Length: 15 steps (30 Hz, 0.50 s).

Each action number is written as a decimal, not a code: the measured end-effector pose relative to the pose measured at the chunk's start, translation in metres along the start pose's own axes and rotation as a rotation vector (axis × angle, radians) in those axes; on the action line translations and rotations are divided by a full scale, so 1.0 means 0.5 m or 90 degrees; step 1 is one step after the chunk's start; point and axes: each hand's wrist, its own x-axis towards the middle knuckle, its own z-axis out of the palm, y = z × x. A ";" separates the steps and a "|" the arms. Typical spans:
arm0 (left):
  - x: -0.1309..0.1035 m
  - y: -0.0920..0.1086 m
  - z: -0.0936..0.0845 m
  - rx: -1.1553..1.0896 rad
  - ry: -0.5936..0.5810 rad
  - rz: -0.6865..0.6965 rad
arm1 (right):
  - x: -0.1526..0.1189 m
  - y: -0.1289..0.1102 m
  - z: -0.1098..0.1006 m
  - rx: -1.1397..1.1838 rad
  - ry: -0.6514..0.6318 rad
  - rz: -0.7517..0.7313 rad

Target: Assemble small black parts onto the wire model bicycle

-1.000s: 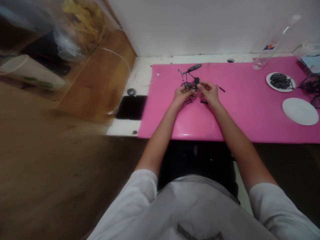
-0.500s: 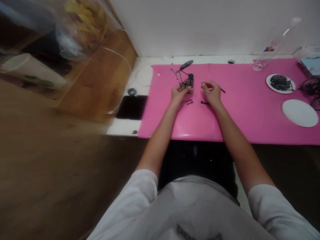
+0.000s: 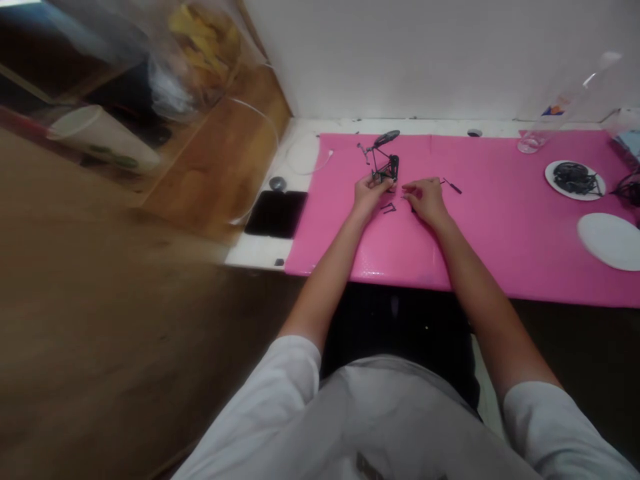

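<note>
A small dark wire-frame model (image 3: 382, 159) with a saddle-like top stands on the pink mat (image 3: 480, 233). My left hand (image 3: 369, 193) grips its lower end and holds it upright. Just to the right, my right hand (image 3: 426, 198) rests on the mat with fingers pinched together near a tiny dark piece; whether it holds the piece is too small to tell. A small bent dark part (image 3: 389, 209) lies between the two hands. A thin dark rod (image 3: 454, 187) lies just beyond my right hand.
A black phone (image 3: 277, 213) and a small grey disc (image 3: 277, 183) lie left of the mat, by a white cable (image 3: 303, 155). At the right are a white plate of dark parts (image 3: 574, 180), a bare white plate (image 3: 610, 241) and a clear bottle (image 3: 560, 107).
My right hand came away from the model and dropped to the mat. My left hand kept hold of the model. The view shifted a little to the left.
</note>
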 end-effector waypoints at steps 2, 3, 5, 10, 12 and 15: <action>0.001 -0.001 -0.001 0.004 -0.003 -0.002 | 0.000 -0.001 -0.006 -0.050 0.021 0.023; 0.002 -0.002 -0.001 0.007 -0.004 -0.003 | 0.000 -0.001 -0.009 -0.069 0.031 0.037; 0.001 -0.002 0.000 0.009 -0.008 0.000 | 0.000 -0.001 -0.013 -0.082 0.039 0.064; -0.003 -0.003 0.002 0.009 -0.011 0.000 | 0.001 0.002 -0.012 -0.046 0.035 0.078; -0.003 -0.004 0.002 0.008 -0.016 0.003 | 0.000 0.001 -0.011 -0.044 0.032 0.077; -0.001 -0.005 0.000 0.015 -0.018 0.008 | -0.002 -0.002 -0.012 -0.054 0.022 0.066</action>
